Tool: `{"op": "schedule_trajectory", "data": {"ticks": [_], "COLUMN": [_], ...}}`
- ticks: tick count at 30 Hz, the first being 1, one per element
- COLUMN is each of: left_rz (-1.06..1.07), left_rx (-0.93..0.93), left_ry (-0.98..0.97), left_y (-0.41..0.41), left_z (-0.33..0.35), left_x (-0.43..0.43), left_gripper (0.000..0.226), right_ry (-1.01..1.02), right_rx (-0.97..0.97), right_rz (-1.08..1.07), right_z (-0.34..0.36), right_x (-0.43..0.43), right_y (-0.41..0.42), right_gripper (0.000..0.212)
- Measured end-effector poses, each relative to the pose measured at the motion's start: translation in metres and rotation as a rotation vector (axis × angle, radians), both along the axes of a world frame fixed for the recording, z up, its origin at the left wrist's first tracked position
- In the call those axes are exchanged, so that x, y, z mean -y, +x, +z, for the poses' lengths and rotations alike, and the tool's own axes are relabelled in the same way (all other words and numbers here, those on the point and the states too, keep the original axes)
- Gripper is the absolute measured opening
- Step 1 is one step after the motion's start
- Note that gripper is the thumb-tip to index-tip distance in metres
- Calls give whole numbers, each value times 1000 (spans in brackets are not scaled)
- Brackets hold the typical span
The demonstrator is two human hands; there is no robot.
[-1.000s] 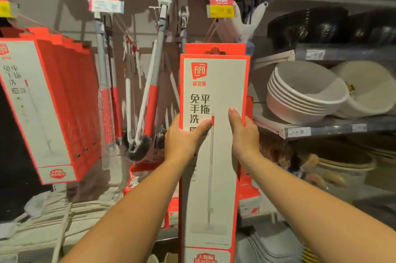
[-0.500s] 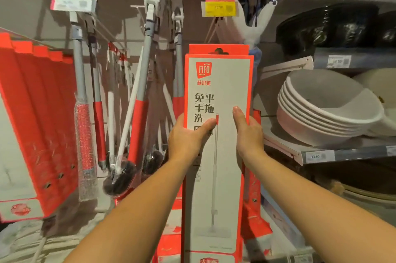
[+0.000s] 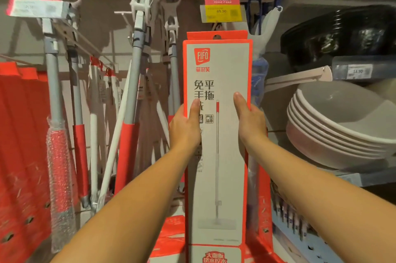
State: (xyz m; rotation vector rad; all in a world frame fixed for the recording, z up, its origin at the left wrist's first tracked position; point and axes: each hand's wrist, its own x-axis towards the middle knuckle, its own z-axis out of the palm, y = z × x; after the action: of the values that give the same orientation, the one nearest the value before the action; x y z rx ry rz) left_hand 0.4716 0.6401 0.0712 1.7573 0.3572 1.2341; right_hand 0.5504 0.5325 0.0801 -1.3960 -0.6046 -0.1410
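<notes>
Held a tall red-and-white box (image 3: 217, 177) upright before a store rack, its foot out of view. Gripped its left edge with the left hand (image 3: 184, 129) and its right edge with the right hand (image 3: 251, 123), both thumbs flat on the front, fingers hidden behind. Faced hanging mops (image 3: 132, 82) just left of the box, a yellow price tag (image 3: 221, 12) above it, and stacked bowls (image 3: 334, 125) at the front edge of a shelf (image 3: 364, 178) to the right.
</notes>
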Motion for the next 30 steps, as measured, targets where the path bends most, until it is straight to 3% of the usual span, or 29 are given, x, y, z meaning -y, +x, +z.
{"op": "schedule_trajectory", "data": {"ticks": [3, 9, 17, 25, 30], "left_rz": [19, 23, 55, 118, 131], "left_rx": [13, 26, 59, 99, 96], "left_ry": [8, 7, 13, 20, 29], "left_y": [12, 31, 47, 52, 55], "left_z": [11, 24, 30, 33, 32], "left_x": [-3, -4, -11, -6, -5], "left_gripper": [34, 45, 47, 46, 48], "right_ry": [5, -19, 24, 82, 83], "right_rx": [-5, 5, 18, 77, 94], "right_rz": [-18, 17, 17, 81, 93], "right_z": [8, 26, 27, 30, 30], "right_x": [-8, -8, -22, -24, -25], "right_y": [15, 34, 61, 70, 78], "right_gripper": [114, 94, 121, 103, 109]}}
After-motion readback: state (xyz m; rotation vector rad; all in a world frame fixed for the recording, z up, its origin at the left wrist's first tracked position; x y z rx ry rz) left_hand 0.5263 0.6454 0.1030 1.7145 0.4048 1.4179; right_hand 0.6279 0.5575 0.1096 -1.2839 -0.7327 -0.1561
